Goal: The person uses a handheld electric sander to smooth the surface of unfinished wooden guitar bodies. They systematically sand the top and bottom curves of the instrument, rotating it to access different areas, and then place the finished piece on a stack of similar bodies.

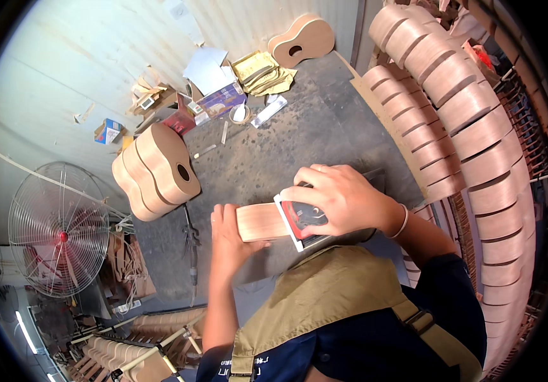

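Note:
In front of my apron, a light wooden piece [262, 222] shows a smooth grained side, like that of the small guitar bodies nearby; its right end is hidden. My left hand [228, 230] grips its left end, fingers on the far edge and thumb low at the near side. Over its right part, my right hand [341, 200] clasps a red-and-dark hand tool [296, 219] with a white edge plate. That plate stands against or just above the wood; I cannot tell which. The tool's far side is covered by my fingers.
Several small guitar bodies [156, 172] stand together at the dark table's [299, 137] left, beside a black hose [191, 245]. Another body [302, 41] leans at the back near boxes [220, 99] and yellow sheets [264, 70]. Bent-wood rows [477, 134] line the right; a fan [63, 235] stands left.

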A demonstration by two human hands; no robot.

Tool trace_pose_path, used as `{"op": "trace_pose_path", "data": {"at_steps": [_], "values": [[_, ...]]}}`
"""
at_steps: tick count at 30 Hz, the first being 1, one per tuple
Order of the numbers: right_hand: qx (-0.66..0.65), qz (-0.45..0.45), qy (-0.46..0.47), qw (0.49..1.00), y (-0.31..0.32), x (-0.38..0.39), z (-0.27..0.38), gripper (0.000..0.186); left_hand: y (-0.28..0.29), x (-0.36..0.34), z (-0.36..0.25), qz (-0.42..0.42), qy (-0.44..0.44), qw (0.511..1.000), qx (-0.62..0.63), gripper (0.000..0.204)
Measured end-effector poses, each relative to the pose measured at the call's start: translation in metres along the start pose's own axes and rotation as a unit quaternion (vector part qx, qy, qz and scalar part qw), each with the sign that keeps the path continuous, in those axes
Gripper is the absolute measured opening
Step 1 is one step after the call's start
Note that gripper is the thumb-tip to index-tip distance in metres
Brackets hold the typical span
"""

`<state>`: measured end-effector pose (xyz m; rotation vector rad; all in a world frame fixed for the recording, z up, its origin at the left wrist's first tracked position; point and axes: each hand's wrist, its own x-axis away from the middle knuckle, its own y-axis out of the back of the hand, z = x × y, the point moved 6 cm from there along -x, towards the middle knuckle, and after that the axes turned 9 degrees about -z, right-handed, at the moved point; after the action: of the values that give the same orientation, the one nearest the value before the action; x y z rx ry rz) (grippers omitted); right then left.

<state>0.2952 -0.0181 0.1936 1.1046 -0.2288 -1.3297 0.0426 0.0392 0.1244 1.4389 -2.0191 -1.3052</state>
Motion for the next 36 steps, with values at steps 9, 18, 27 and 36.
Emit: {"op": "trace_pose_path", "data": {"at_steps": [9,18,27,36], "values": [[-0.176,-0.108,-0.160,0.965,-0.021,0.085,-0.059,0.069,0.000,0.052,0.139,-0.012,0.121,0.981,0.153,0.102],[-0.288,-0.112,-0.345,0.886,-0.130,0.174,-0.097,0.087,-0.012,0.096,0.219,0.004,0.164,0.973,0.164,0.111],[-0.060,-0.273,-0.388,0.878,-0.081,0.195,-0.102,0.064,-0.012,0.015,0.031,0.134,-0.127,0.980,0.070,0.105],[0.007,-0.348,-0.434,0.831,-0.001,0.233,-0.071,0.066,-0.044,-0.072,0.057,-0.005,0.109,0.993,-0.049,0.093]]}}
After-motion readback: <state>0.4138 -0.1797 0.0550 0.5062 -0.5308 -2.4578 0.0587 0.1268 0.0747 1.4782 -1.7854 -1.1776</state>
